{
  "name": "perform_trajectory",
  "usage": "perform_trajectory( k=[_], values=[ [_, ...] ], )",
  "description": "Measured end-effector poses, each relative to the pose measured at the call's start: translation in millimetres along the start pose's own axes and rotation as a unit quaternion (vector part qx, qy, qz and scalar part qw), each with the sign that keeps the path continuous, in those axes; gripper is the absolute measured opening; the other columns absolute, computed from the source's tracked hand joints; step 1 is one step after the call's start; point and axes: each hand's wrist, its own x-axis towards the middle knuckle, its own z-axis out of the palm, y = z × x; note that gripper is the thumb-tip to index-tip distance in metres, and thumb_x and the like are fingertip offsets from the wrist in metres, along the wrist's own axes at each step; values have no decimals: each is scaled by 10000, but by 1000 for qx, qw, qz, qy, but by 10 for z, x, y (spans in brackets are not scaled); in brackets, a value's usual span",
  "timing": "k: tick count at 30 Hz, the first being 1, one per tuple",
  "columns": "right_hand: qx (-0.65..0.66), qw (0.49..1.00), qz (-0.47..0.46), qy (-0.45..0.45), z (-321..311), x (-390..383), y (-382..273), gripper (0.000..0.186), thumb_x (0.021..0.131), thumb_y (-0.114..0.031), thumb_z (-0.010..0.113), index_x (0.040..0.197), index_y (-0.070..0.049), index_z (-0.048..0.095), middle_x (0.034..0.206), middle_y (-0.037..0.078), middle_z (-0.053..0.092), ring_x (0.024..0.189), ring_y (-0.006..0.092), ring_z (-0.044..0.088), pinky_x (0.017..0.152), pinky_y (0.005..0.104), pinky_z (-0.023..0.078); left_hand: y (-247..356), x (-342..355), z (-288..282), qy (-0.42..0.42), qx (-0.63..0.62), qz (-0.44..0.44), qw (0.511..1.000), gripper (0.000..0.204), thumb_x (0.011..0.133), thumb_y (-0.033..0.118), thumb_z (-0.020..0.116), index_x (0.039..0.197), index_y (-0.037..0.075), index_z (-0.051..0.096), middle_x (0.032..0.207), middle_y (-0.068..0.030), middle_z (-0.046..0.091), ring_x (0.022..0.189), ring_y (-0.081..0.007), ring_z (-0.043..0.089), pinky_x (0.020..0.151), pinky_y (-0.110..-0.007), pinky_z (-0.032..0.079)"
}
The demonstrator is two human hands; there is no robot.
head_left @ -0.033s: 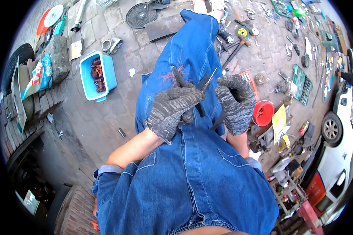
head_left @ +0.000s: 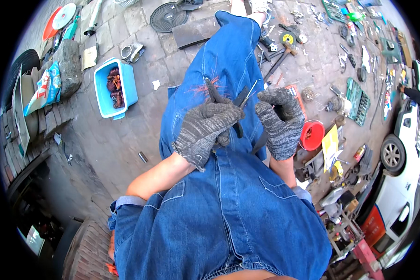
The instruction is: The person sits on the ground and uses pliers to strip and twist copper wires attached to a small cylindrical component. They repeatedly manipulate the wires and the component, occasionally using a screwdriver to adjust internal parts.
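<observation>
Both my hands wear grey knitted gloves over my lap. My left hand (head_left: 205, 128) is closed around a dark tool (head_left: 241, 98) with a flat blade-like end and a black handle below; its exact kind is unclear. A thin pointed metal piece (head_left: 252, 88) juts up right beside it. From the same grip a dark narrow piece (head_left: 211, 88) sticks out, with fine reddish copper wires (head_left: 201, 88) fanned over the blue denim. My right hand (head_left: 281, 123) is apart from the left, fingers curled in a pinch near the pointed tip. Anything between its fingertips is too small to name.
A blue tub (head_left: 129, 86) with copper coils stands left, a red bucket (head_left: 312, 135) right. Beyond my legs lie a hammer (head_left: 288, 49) and a fan grille (head_left: 169, 17). A green socket case (head_left: 358, 101) lies right, near a white car (head_left: 401, 186).
</observation>
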Motion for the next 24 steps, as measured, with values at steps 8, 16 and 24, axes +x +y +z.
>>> perform_trajectory(
  k=[8,16,24],
  values=[
    [-74,995,-60,-5,104,-50,-47,121,761,40,664,860,-14,621,818,55,631,751,116,592,694,257,485,-108,-62,-38,-6,1,32,999,205,823,203,686,932,31,699,600,-10,569,480,-57,478,439,-209,354],
    [-48,994,-87,48,153,-48,26,134,790,89,610,884,-5,595,834,40,615,758,110,577,715,247,478,-79,-118,-60,-33,-16,12,999,246,835,171,672,1011,3,639,651,-14,584,485,-53,472,431,-205,347],
    [173,982,68,-46,20,-11,197,420,775,-179,699,1126,17,577,935,65,621,839,148,592,745,264,480,-58,-131,-91,-45,-25,8,999,238,843,148,658,1019,-11,635,651,-16,575,481,-55,458,429,-204,319]
  ],
)
